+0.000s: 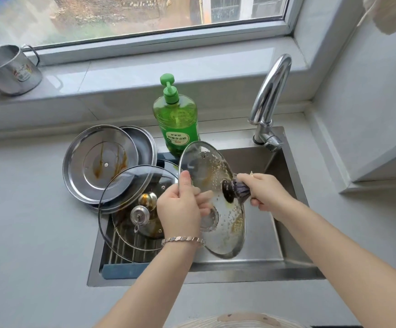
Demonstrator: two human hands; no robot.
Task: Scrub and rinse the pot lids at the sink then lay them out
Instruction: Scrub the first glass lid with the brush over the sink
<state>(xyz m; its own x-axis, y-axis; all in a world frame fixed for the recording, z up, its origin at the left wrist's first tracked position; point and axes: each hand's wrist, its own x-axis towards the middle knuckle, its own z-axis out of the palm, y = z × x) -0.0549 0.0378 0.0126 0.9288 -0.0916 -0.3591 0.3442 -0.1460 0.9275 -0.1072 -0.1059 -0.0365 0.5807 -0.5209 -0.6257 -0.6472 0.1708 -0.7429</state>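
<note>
Round glass lid point(225, 223), wet and beaded, tilted over steel sink point(275, 245); left hand point(179, 209) pinches its rim at 9 o'clock, right hand point(268, 192) clutches bristly brush point(240, 188) against black knob point(227, 191)

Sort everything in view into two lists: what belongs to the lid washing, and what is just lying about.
In the job: glass lid gripped by the left hand; brush in the right hand, against that lid; stained steel lid; second glass lid over the rack; soap bottle; tap; sink.

Lying about: steel mug on the windowsill; cloth hanging top right.
</note>
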